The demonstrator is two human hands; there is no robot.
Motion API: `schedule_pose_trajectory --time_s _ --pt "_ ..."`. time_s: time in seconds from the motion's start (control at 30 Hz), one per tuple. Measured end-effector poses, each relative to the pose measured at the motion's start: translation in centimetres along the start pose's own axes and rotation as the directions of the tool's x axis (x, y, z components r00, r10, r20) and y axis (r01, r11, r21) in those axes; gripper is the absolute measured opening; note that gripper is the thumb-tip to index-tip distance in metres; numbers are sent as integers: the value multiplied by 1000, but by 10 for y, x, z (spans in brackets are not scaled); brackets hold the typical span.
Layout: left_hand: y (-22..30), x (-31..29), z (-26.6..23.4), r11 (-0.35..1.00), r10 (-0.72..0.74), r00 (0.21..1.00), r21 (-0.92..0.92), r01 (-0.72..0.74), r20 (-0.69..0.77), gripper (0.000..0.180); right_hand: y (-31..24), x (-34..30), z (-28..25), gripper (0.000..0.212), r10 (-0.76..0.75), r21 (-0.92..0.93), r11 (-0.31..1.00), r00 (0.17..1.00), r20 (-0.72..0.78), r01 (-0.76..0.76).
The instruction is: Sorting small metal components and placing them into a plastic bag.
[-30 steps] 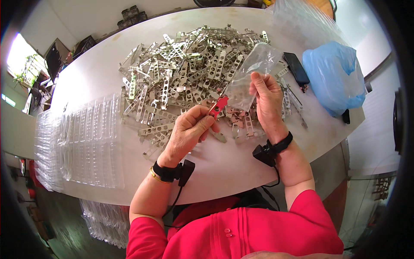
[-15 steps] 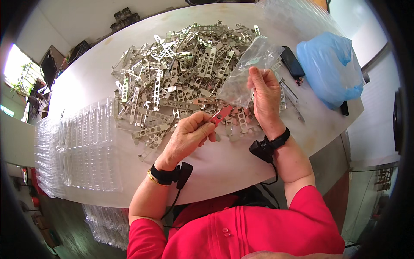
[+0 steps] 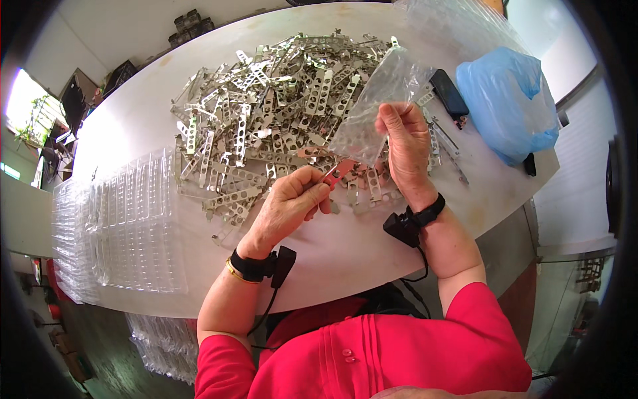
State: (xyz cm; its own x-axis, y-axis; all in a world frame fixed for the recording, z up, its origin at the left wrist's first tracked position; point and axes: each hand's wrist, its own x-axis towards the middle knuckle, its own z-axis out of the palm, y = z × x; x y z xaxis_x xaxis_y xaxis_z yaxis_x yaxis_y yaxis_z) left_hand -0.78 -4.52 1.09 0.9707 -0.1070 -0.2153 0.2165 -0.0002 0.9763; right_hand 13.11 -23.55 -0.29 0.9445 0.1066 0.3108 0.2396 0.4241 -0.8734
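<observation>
L fingers [image 3: 318,193] in pinch on flat reddish metal pc [image 3: 342,167] w/ hole, R fingers [image 3: 392,118] on clear bag [image 3: 364,128]

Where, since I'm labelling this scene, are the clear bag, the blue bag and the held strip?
Clear bag [image 3: 367,123], head view: middle of its film.
Blue bag [image 3: 502,103], head view: its bulging middle.
Held strip [image 3: 342,169], head view: its exposed flat face.

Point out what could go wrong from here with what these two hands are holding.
The left hand pinches the flat, reddish-looking metal piece by one end, so it might slip and get lost among the silvery, perforated metal strips heaped beyond.

The thin, clear plastic bag in the right hand spreads over part of that heap in this view, so a strip's edge could perhaps snag or tear it.
</observation>
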Motion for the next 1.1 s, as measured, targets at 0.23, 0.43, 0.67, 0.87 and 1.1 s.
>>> schedule_pose_trajectory --time_s 0.23,0.43,0.67,0.87,1.1 --pt "0 -1 -1 1000 -6 1000 17 7 -9 14 4 3 -5 14 -73 -30 997 997 31 74" --pt "-1 1 -1 1000 -4 1000 8 4 -10 15 1 1 -3 13 -62 -35 997 997 44 63" --pt "-4 1 -3 998 3 1000 71 -2 -14 13 -2 0 -3 13 -41 -49 998 996 80 45" --pt "-4 2 -2 999 6 1000 53 -5 -29 13 -4 -4 1 14 43 -10 999 990 136 -42" --pt "-2 2 -1 1000 19 999 -2 -19 -30 12 -2 -8 4 14 108 -1 994 960 259 -112"
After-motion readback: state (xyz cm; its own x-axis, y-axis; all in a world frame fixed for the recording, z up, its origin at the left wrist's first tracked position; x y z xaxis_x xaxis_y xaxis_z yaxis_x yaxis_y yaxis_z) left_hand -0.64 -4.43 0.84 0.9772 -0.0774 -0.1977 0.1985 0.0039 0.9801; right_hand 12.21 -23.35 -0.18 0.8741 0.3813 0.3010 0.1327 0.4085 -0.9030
